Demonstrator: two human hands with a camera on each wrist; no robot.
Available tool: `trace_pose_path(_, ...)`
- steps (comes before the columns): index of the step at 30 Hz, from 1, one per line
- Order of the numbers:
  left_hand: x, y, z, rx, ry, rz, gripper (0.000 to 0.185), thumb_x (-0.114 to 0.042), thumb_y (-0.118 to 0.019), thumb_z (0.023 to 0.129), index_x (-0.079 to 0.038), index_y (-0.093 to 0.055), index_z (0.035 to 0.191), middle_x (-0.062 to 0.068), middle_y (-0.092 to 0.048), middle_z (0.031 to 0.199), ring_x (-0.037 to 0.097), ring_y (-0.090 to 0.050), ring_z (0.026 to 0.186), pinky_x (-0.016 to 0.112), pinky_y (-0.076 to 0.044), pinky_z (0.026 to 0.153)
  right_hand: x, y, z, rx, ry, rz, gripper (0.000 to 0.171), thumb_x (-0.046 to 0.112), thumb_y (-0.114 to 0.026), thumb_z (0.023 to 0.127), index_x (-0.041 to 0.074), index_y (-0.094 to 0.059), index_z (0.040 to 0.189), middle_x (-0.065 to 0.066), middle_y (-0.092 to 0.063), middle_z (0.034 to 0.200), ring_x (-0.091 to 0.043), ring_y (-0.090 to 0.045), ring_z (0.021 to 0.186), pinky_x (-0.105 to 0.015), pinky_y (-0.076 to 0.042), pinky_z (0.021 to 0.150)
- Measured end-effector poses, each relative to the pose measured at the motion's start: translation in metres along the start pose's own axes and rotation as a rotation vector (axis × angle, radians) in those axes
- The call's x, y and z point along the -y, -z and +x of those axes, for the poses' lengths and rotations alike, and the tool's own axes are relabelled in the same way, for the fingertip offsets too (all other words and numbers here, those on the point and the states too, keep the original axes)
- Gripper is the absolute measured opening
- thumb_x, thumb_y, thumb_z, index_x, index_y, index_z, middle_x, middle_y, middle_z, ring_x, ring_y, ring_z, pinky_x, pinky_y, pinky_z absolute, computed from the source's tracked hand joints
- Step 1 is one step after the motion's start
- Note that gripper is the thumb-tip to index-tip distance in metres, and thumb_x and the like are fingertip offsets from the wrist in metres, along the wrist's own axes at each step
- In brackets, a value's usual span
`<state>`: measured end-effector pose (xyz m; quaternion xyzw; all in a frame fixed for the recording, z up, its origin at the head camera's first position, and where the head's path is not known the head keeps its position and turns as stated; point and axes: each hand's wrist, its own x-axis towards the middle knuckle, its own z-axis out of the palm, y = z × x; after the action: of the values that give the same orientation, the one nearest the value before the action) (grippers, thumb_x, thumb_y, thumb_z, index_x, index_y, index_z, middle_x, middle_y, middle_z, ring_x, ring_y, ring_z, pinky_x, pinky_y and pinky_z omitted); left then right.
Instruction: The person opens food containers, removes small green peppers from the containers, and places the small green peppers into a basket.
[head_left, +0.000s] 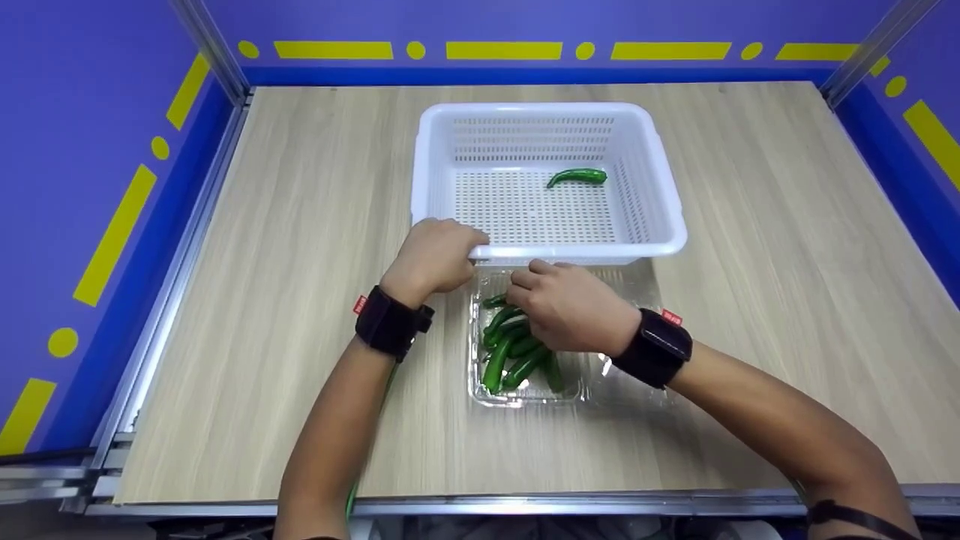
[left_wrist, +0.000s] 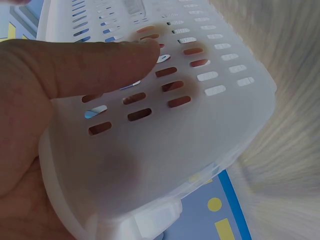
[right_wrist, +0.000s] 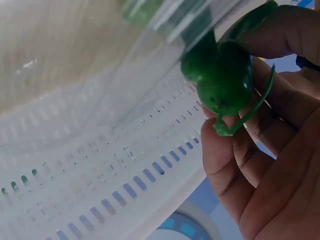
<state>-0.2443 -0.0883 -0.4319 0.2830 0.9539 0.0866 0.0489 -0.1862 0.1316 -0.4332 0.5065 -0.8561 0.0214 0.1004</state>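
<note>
My left hand (head_left: pixel 435 255) grips the near-left corner of a white perforated plastic basket (head_left: pixel 540 109); in the left wrist view the thumb (left_wrist: pixel 107 67) lies along its slotted side wall. One green chili pepper (head_left: pixel 583 175) lies inside on the basket floor. Directly in front of it sits a clear plastic clamshell box (head_left: pixel 475 379) holding several green chili peppers (head_left: pixel 496 364). My right hand (head_left: pixel 574 309) is over this box, its fingers bent. Up close in the right wrist view, the thumb and fingers hold a green chili pepper (right_wrist: pixel 226 82), its thin stem hanging toward the palm.
A wood-grain tabletop (head_left: pixel 322 187) carries everything. The transparent lid (head_left: pixel 630 382) of the box lies folded out to the right, partly under my right wrist. Blue panels (head_left: pixel 525 19) with yellow marks stand behind and at both sides, with metal rails (head_left: pixel 202 217) along the edges.
</note>
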Motion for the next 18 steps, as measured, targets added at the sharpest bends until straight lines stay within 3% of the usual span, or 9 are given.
trace_pose_path(14, 0.000, 0.002, 0.000, 0.018, 0.016, -0.016, 0.015, -0.003, -0.064, 0.081, -0.015, -0.068, 0.089, -0.001, -0.067, 0.079, 0.022, -0.057, 0.069, 0.042, -0.047, 0.071, -0.007, 0.013, 0.001, -0.046, -0.012, 0.023, 0.014, 0.001, -0.060, 0.077, 0.010, -0.061, 0.088, -0.002, -0.059, 0.083, -0.024, -0.054, 0.074, -0.036, -0.047, 0.062)
trace_pose_path(18, 0.000, 0.001, 0.000, 0.013, 0.014, -0.019, 0.015, -0.001, -0.062, 0.080, -0.014, -0.066, 0.085, -0.002, -0.060, 0.073, 0.020, -0.052, 0.066, 0.040, -0.044, 0.067, -0.012, 0.022, 0.002, -0.077, -0.020, 0.014, 0.014, 0.000, -0.060, 0.076, 0.010, -0.060, 0.086, -0.002, -0.055, 0.080, -0.023, -0.051, 0.071, -0.034, -0.046, 0.060)
